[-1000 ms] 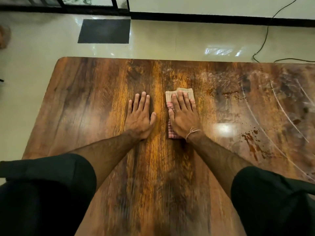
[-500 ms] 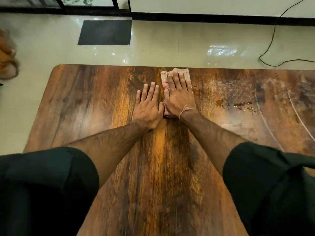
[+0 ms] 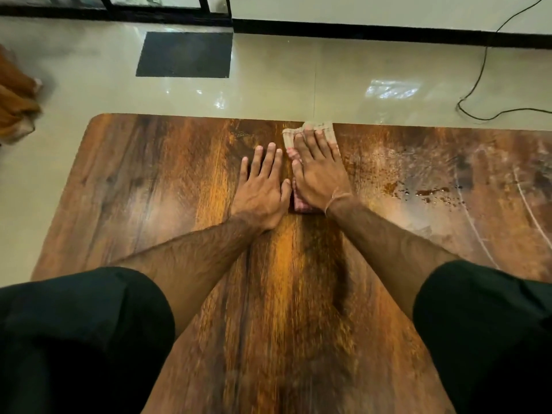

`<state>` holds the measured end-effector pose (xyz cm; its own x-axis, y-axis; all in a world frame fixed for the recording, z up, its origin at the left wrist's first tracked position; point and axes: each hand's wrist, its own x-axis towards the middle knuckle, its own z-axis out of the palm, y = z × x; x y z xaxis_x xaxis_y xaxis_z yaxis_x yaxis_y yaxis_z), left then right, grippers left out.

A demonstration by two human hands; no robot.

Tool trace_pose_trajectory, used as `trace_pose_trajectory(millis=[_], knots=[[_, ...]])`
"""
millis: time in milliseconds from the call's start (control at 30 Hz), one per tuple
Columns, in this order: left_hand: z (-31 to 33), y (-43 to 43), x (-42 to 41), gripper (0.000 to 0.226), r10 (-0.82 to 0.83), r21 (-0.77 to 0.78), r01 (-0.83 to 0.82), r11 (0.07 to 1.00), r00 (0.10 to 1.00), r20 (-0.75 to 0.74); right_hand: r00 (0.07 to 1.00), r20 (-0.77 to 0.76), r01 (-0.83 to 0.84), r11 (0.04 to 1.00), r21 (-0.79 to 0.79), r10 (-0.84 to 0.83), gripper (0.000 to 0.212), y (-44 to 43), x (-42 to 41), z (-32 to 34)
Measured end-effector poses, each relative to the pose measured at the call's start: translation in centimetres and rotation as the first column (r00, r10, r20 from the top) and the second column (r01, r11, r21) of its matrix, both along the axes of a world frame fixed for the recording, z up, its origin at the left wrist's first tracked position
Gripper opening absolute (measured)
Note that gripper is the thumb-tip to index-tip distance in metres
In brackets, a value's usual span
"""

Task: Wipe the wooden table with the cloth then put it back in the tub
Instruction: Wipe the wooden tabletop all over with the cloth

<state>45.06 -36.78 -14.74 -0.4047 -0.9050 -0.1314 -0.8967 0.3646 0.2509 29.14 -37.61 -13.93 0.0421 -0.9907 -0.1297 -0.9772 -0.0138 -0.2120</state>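
At the far edge of the brown wood-grain counter (image 3: 185, 186), right hand (image 3: 321, 177) lies flat, fingers spread, pinning the folded beige-and-pink cloth (image 3: 324, 131) for pressure; left hand (image 3: 263, 192) rests open beside it, bracing. No tub visible.

Warm, fairly dim indoor light. Glare patches on glossy floor (image 3: 298, 85), brightest at upper right, suggesting light from far side. Soft sheen on table (image 3: 167, 186), left of centre and at right. Dark shadow under right forearm (image 3: 388, 249). Near table grain smeared by motion blur; sleeves (image 3: 74, 339) nearly black, no detail. Wide-angle bending: table edges splay outward, wall line curves.
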Motion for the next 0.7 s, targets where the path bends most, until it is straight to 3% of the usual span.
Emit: trace_pose_trajectory(millis=[133,333,533,700], knots=[[0.0,-0.3,0.0,0.072,0.003,0.002,-0.003,1.000,1.000,-0.015,0.997,-0.009,-0.078,0.997,0.003,0.078,0.065,1.5,-2.2,0.0],[-0.3,-0.1,-0.1,0.071,0.019,-0.015,-0.019,1.000,1.000,0.005,0.985,-0.012,0.172,0.985,0.018,-0.172,0.063,-2.0,-1.0,-0.1],[-0.4,-0.2,-0.1,0.071,0.020,-0.018,-0.020,1.000,1.000,-0.004,0.993,0.003,-0.121,0.993,0.007,0.121,0.061,1.9,-2.7,0.2],[-0.1,-0.1,-0.2,0.072,0.023,-0.007,-0.023,1.000,1.000,-0.009,0.996,-0.030,0.081,0.996,0.023,-0.080,0.063,0.5,-4.9,-0.1]])
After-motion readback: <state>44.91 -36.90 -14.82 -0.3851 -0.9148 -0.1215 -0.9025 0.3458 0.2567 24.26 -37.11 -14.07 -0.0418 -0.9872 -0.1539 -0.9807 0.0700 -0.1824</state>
